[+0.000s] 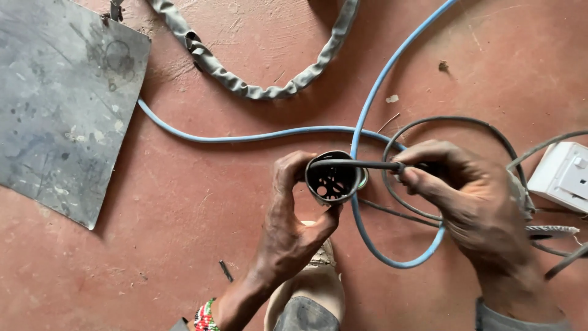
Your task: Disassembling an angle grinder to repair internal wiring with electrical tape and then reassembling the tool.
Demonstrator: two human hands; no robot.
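Note:
My left hand [288, 227] grips a small dark cylindrical cup-shaped part [334, 178] with holes in its base, thumb and fingers around its rim. My right hand [471, 202] pinches a thin dark rod-like tool or wire end [355, 164] that lies across the cup's open mouth. A dark grey cable [447, 119] loops from behind my right hand. A beaded bracelet [205, 317] sits on my left wrist.
A blue cable [245, 136] curves across the red floor and loops under my hands. A grey metal sheet [61, 104] lies at the left. A crumpled grey sleeve [257, 91] arcs at the top. A white socket box [562, 176] sits at the right. A sandalled foot [309, 294] shows below.

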